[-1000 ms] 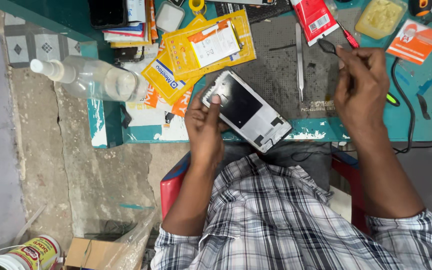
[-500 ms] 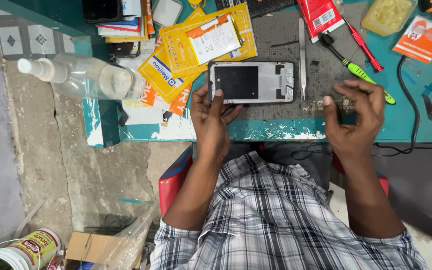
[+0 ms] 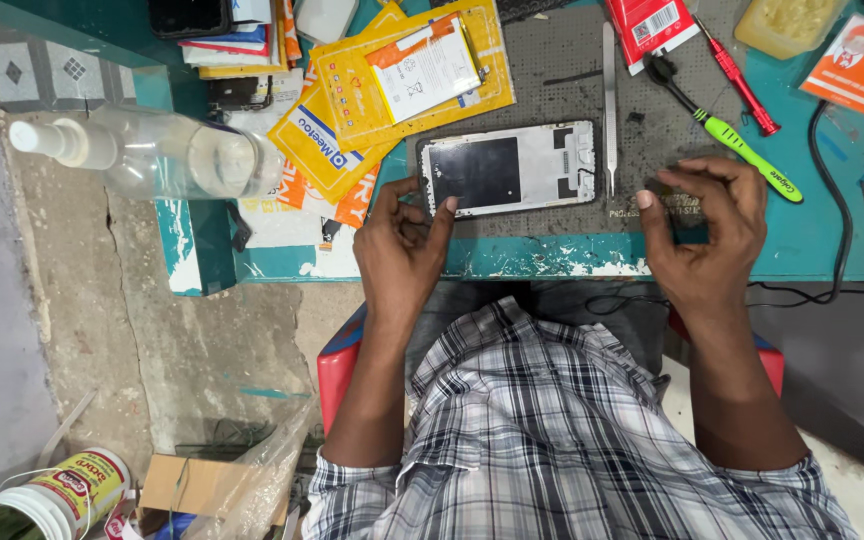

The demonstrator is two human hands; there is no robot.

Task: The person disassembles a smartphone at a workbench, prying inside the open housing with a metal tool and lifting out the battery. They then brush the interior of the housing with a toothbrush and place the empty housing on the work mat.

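An opened phone frame [image 3: 509, 168] lies flat on the dark work mat [image 3: 642, 130], its inside facing up. My left hand [image 3: 402, 245] rests at the table's front edge, with thumb and fingertips touching the frame's near-left corner. My right hand [image 3: 707, 235] hovers to the right of the frame, fingers curled and apart, with nothing in it. Metal tweezers [image 3: 609, 100] lie just right of the frame. A green-handled screwdriver [image 3: 727, 135] and a red-handled screwdriver [image 3: 740, 80] lie beyond my right hand.
Yellow and orange packets [image 3: 352, 120] with a white battery [image 3: 424, 68] are stacked left of the mat. A clear spray bottle [image 3: 152, 155] lies at the teal table's left end. A black cable [image 3: 832, 200] runs on the right. A jar [image 3: 62, 490] and a cardboard box [image 3: 192, 485] sit on the floor.
The phone frame went from being held tilted in my left hand to lying flat on the mat. My right hand came down from the tools to the table's front edge.
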